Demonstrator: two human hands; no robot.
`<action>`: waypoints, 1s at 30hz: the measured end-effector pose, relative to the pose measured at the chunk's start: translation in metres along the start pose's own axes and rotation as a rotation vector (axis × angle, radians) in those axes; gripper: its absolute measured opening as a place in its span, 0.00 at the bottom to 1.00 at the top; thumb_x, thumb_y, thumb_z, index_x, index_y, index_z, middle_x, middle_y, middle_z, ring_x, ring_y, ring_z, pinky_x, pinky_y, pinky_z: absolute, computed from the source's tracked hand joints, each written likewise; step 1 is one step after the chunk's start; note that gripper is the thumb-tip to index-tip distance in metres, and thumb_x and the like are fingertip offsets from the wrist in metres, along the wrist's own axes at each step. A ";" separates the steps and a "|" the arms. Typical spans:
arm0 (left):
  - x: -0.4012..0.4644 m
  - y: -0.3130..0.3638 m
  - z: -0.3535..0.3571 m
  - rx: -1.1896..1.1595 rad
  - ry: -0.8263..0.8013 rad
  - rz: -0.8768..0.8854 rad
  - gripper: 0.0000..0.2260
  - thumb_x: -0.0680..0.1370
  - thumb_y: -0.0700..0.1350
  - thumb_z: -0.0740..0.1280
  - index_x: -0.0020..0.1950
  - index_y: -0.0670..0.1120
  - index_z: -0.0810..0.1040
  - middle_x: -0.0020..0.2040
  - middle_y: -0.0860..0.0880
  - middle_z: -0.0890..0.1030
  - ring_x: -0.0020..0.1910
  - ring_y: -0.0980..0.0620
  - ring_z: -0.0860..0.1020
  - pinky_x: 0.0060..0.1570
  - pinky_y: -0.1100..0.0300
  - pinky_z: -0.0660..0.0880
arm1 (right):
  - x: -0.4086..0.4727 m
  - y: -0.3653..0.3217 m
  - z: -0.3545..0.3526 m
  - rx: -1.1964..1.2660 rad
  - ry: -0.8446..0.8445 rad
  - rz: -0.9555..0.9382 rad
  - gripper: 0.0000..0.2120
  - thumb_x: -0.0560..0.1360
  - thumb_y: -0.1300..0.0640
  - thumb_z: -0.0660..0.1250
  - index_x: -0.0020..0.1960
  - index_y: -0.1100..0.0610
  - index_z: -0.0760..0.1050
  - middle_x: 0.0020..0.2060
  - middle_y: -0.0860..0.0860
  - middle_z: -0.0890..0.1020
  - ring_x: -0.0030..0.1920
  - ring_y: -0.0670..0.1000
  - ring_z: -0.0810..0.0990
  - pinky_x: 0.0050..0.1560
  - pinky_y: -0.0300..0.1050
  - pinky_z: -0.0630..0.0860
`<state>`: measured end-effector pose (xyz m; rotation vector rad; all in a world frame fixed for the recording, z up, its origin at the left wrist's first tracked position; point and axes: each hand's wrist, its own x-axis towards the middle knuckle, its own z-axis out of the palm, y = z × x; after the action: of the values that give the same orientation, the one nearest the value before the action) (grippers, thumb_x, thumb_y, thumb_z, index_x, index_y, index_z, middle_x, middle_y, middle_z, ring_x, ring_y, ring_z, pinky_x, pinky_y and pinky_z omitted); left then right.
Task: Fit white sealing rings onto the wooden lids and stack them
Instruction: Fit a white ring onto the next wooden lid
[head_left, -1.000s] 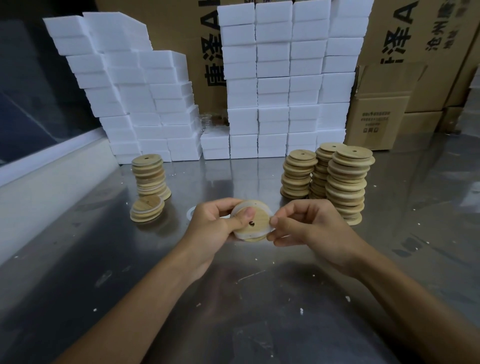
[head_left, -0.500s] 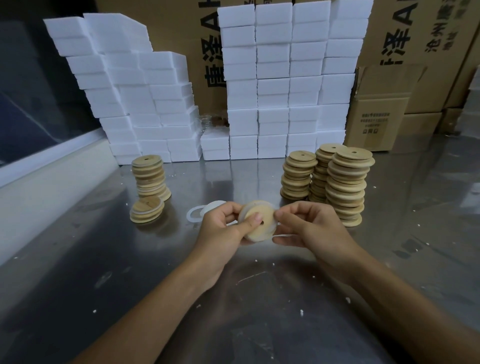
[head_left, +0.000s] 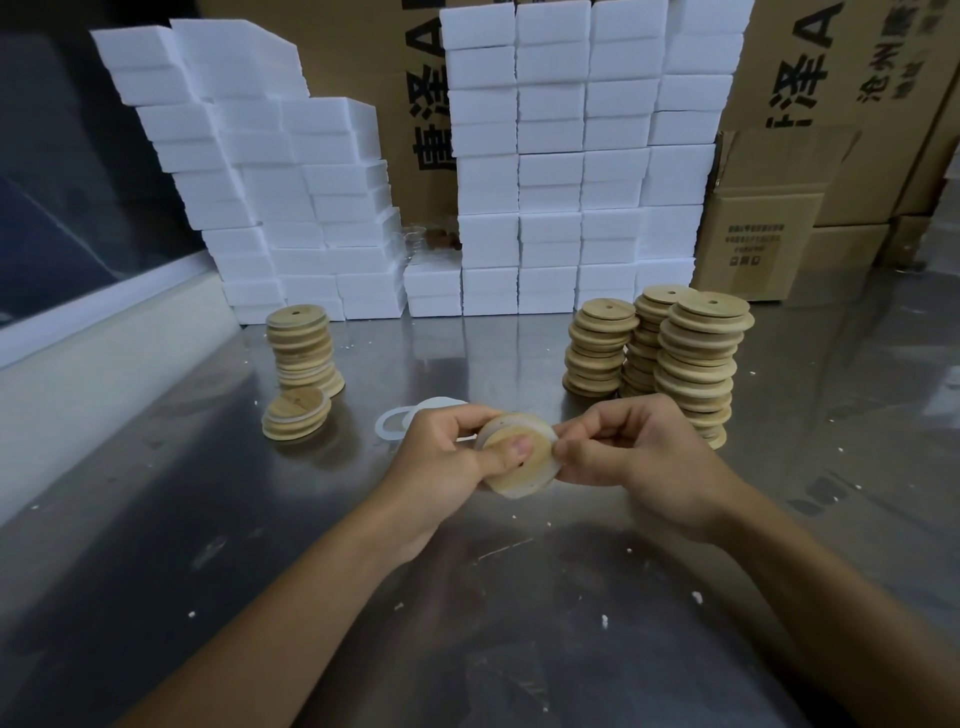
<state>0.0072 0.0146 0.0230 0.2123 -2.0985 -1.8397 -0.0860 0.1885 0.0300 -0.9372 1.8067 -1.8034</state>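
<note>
We held one wooden lid up above the metal table, tilted toward us, in front of the stacks. Our left hand gripped it from the left, the thumb pressed flat across its face and the fingers curled behind. Our right hand pinched its right edge, where a white sealing ring ran round the rim; we could not tell whether the ring sat fully in place.

Loose white rings lay flat on the table just behind our left hand. To the left stood a tall stack of lids, and a short stack leaned against its foot, touching it. To the right, three stacks of lids stood close together, the nearest one just behind our right hand. White foam blocks were piled along the back, with cardboard boxes behind and beside them.
</note>
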 end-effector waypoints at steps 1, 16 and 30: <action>0.000 0.001 0.000 -0.013 -0.009 -0.017 0.05 0.72 0.40 0.74 0.47 0.44 0.85 0.39 0.53 0.82 0.44 0.49 0.81 0.47 0.49 0.82 | 0.000 -0.001 -0.002 -0.018 -0.010 -0.003 0.02 0.72 0.71 0.71 0.42 0.69 0.81 0.45 0.61 0.86 0.43 0.54 0.85 0.51 0.48 0.83; -0.002 0.003 0.005 -0.206 0.121 -0.022 0.18 0.64 0.47 0.75 0.50 0.39 0.82 0.51 0.39 0.83 0.51 0.41 0.83 0.52 0.45 0.81 | 0.000 0.004 0.014 -0.004 0.100 -0.046 0.07 0.74 0.68 0.70 0.47 0.74 0.79 0.41 0.67 0.84 0.41 0.54 0.84 0.46 0.47 0.84; -0.001 -0.002 0.012 0.082 0.235 0.146 0.10 0.66 0.43 0.79 0.37 0.45 0.79 0.33 0.51 0.79 0.32 0.58 0.78 0.32 0.64 0.76 | 0.000 0.009 0.019 -0.203 0.284 -0.155 0.02 0.74 0.63 0.72 0.43 0.60 0.82 0.35 0.54 0.86 0.36 0.53 0.86 0.39 0.48 0.84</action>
<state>0.0033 0.0257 0.0194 0.2728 -1.9729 -1.5658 -0.0740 0.1749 0.0196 -0.9573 2.1794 -1.9562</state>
